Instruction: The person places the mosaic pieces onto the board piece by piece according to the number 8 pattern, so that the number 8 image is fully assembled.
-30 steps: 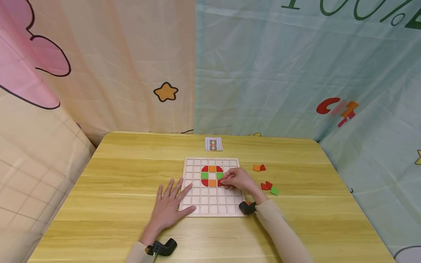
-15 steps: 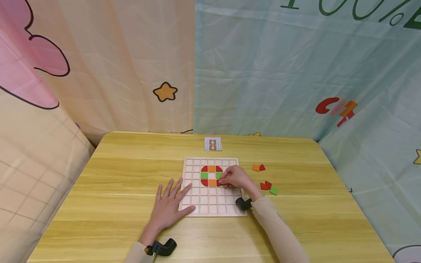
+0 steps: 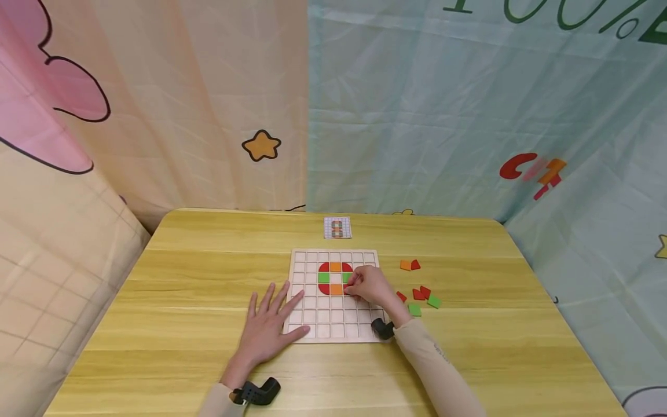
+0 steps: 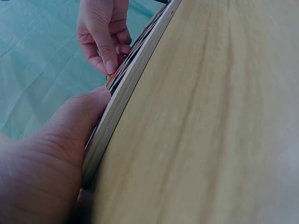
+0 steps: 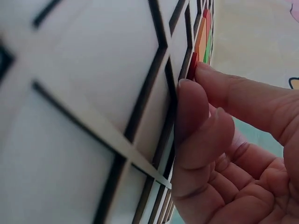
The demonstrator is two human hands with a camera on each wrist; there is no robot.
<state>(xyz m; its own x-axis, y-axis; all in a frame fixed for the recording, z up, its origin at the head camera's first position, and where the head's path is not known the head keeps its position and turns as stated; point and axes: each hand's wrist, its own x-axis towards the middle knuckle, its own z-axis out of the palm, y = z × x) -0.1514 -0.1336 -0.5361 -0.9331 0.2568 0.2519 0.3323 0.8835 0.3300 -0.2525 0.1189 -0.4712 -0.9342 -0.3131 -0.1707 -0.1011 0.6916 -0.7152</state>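
A pale wooden grid board [image 3: 323,331] lies on the table, bearing a ring of red, orange [image 3: 336,267] and green [image 3: 323,278] tiles around one bare square. My right hand [image 3: 372,285] pinches a red tile [image 5: 192,65] at the ring's lower right corner, thumb and forefinger at its edge. The hand partly covers that tile in the head view. Spread flat, my left hand [image 3: 268,330] rests over the board's left edge, its thumb [image 4: 96,98] on the near edge in the left wrist view.
Loose tiles lie right of the board: an orange one [image 3: 405,264] beside a red one [image 3: 415,264], more reds [image 3: 401,296], and two greens [image 3: 433,302]. A small printed pattern card [image 3: 337,228] lies behind the board. Patterned curtains [image 3: 417,116] hang beyond the table.
My right hand has shifted slightly left and its forearm has swung inward, uncovering a green and a red loose tile. The left hand stays put.
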